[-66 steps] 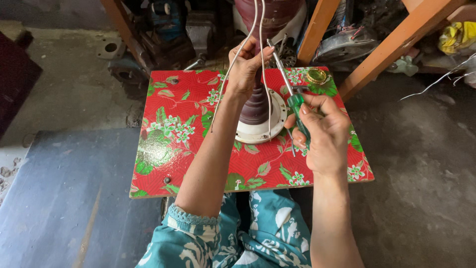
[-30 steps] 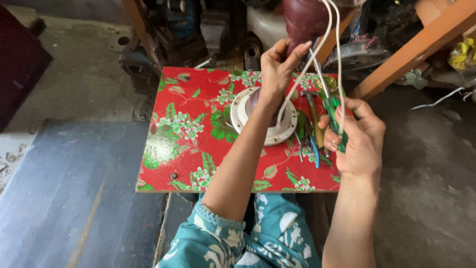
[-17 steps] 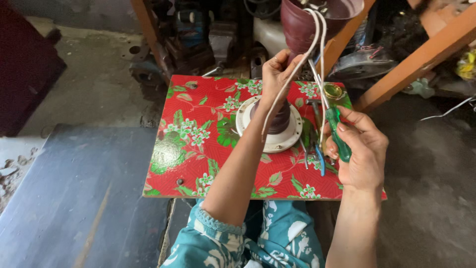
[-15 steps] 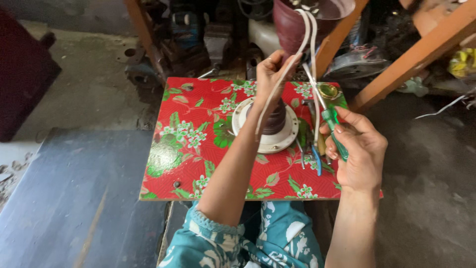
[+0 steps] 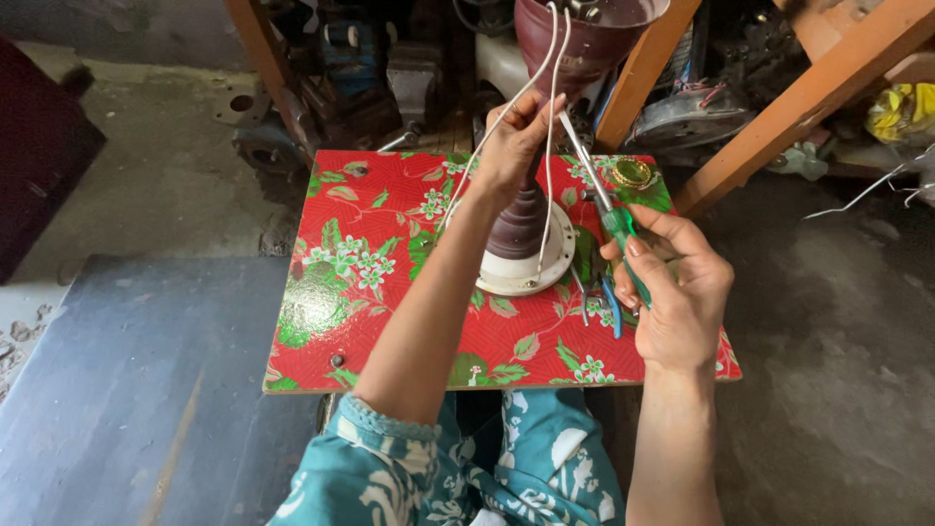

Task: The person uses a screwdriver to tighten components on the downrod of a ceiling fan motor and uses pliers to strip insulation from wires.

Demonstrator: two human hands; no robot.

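Two hands work over the red floral board: the left hand pinches white wires taut above the maroon lamp base; the right hand, beside it, grips a green-handled screwdriver, tip angled toward the wires.

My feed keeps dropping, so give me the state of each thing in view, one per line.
Left hand: raised, pinching white wires.
Right hand: gripping green-handled screwdriver, tip up.
Maroon lamp: upright on board.
Floral board: flat.
Pliers: lying on board.
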